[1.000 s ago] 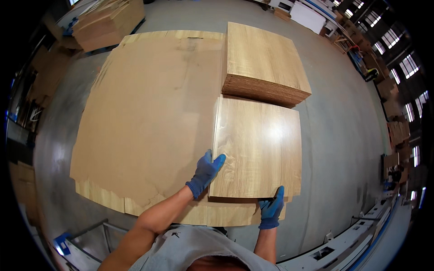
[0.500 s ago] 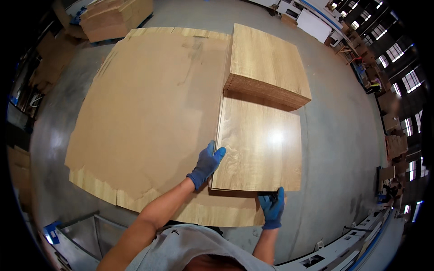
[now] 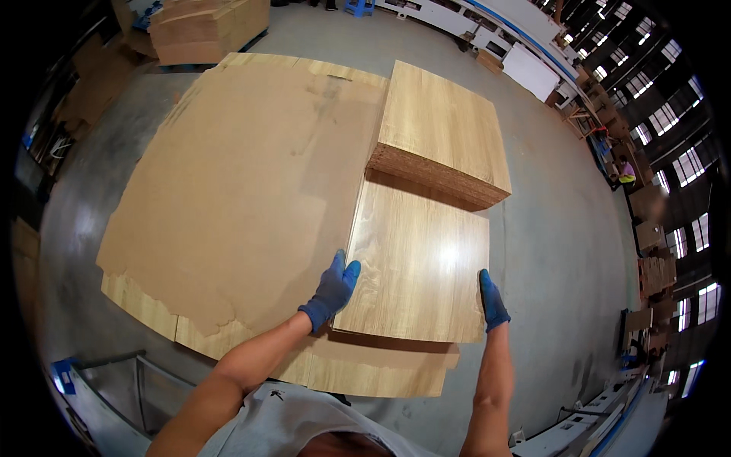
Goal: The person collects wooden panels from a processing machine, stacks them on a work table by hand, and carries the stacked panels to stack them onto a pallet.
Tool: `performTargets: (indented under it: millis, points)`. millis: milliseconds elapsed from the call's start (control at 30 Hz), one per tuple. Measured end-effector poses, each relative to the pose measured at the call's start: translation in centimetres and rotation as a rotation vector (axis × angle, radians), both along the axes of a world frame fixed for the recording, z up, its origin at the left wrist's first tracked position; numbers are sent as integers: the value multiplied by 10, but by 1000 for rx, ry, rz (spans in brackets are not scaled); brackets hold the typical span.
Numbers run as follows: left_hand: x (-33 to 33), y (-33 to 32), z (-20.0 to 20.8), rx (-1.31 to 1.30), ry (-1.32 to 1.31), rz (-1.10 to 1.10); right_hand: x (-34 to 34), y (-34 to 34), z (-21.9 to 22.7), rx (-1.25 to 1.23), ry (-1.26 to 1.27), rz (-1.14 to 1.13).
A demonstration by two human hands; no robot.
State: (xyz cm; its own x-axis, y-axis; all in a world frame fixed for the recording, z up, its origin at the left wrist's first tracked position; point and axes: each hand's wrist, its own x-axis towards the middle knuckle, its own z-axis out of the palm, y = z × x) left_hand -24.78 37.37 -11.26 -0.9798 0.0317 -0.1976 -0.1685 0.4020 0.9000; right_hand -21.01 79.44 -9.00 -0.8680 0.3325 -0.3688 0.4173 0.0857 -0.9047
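Note:
A wood-grain panel [image 3: 419,266] lies on top of a low stack at the near right, with thin board edges showing along its left side. My left hand [image 3: 333,288], in a blue glove, grips its left edge, the thumb over the top face and the fingers down along the side. Against the panel's right edge rests my right hand [image 3: 493,301], also gloved, its fingers straight and flat; its thumb is hidden. Directly behind stands a taller stack of the same panels [image 3: 449,114], with brown chipboard edges facing me.
A large torn cardboard sheet [image 3: 236,190] covers the boards to the left, and wood-grain boards [image 3: 137,305] show at its rim. A wrapped pallet load [image 3: 209,34] stands far left. Grey concrete floor [image 3: 563,251] lies on the right. Metal frames [image 3: 141,396] stand near left.
My right hand has left the panel's near edge and moved to its right edge. The left hand stays at the left edge. The whole view has shifted slightly.

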Motion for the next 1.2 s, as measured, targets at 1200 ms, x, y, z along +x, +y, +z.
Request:
performTargets:
  millis: [1200]
  points:
    - [-280,35,-71,367,272,0,-217,50,-25,-73,143,35]
